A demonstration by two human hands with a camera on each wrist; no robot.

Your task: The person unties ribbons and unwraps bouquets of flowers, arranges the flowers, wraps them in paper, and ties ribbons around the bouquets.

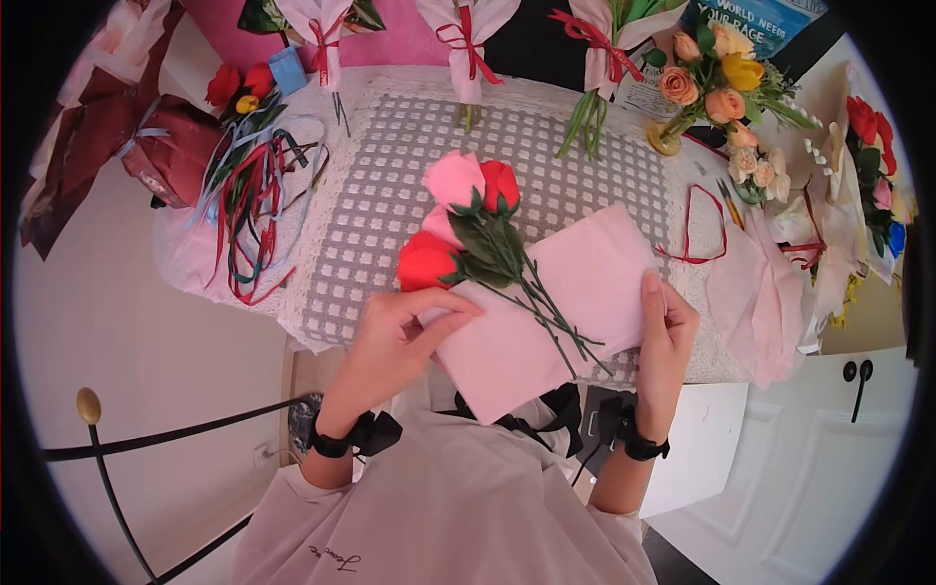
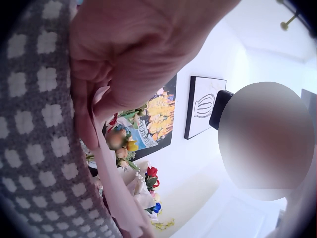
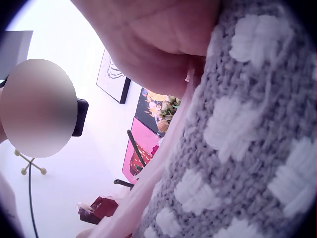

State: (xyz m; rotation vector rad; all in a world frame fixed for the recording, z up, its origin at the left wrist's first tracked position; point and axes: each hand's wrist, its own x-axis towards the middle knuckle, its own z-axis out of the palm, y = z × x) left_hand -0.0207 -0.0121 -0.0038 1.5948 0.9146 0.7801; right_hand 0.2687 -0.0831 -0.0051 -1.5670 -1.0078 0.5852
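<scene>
I'm watching the left hand (image 1: 390,330) pinch the left edge of the pink paper (image 1: 595,263), with hardly any gap between thumb and fingers. The right hand (image 1: 668,327) nips the opposite edge, thumb on top and fingers going out of sight beneath. Holding from both sides probably keeps the sheet spread and stops it sliding. Whether it is folded or two pieces overlapping, I can't tell.

The flowers (image 1: 502,239), red and pink, lie between the two grips, held by neither. Their heads are just beyond the left hand, partly off the paper, while the stems slant across it and end near the right hand. Laid so, the blooms seem kept clear of the wrapping and of both thumbs.

Underneath is a checked cloth (image 1: 390,146), which likely gives the sheet a soft bed. Well out past the left hand sits a heap of ribbons (image 1: 255,210); beyond the right hand lies more paper (image 1: 751,292), perhaps put there to be within reach yet out of the way.
</scene>
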